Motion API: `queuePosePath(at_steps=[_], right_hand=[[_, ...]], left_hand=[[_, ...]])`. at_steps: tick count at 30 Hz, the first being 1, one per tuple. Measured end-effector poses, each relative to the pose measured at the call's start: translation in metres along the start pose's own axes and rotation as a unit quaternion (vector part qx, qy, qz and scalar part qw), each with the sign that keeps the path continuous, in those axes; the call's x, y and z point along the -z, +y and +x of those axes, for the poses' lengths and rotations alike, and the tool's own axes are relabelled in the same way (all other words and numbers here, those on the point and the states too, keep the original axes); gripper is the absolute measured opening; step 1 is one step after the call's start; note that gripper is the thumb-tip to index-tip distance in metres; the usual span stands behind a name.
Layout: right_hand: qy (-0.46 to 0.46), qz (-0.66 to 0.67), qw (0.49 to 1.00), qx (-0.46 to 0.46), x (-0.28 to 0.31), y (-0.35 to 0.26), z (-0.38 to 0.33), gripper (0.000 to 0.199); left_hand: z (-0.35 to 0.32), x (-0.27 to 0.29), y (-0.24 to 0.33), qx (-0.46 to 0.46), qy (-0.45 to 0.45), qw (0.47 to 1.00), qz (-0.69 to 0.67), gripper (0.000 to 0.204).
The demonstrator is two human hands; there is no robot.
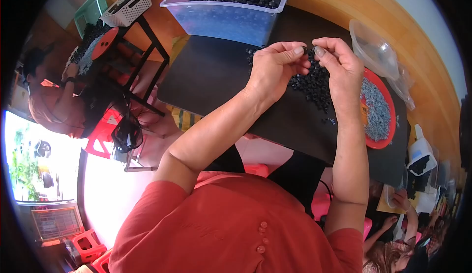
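Observation:
My left hand (275,69) and my right hand (339,64) meet above a black mat (211,81), both pinching one small black ring part (309,50) between their fingertips. Under the hands lies a loose pile of the same small black parts (314,83). A clear plastic bin (226,19) heaped with black parts stands at the mat's far edge. Right of my right hand, a red round tray (388,101) holds small grey pieces.
A clear plastic bowl (376,49) sits beyond the red tray. The mat lies on a wooden table (432,81). To the left, another person works beside a black stand carrying a white basket (129,7). More people sit at the lower right.

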State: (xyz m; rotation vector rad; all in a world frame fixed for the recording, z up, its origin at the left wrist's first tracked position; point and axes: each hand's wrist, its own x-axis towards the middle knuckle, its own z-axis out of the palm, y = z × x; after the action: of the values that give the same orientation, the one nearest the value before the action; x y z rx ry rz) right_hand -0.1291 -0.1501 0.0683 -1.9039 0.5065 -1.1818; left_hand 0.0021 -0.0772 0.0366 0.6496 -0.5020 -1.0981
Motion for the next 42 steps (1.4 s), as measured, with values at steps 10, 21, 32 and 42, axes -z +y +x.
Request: queuePosePath(at_steps=[10, 21, 32, 42], right_hand=[[-0.014, -0.033, 0.999, 0.041, -0.004, -0.002, -0.002, 0.008], [-0.050, 0.049, 0.997, -0.032, -0.001, -0.004, -0.003, 0.011], [-0.041, 0.114, 0.988, -0.097, 0.001, -0.003, -0.002, 0.013], [-0.058, -0.002, 0.998, 0.000, -0.002, -0.006, -0.002, 0.010]], left_hand=[[-0.006, -0.003, -0.002, 0.011, -0.012, 1.000, -0.008, 0.011], [-0.009, -0.001, -0.002, 0.018, -0.006, 0.999, -0.030, 0.007], [-0.011, -0.002, -0.001, -0.008, -0.004, 1.000, -0.007, 0.003], [-0.010, 0.003, 0.000, 0.020, -0.008, 0.999, -0.024, 0.006]])
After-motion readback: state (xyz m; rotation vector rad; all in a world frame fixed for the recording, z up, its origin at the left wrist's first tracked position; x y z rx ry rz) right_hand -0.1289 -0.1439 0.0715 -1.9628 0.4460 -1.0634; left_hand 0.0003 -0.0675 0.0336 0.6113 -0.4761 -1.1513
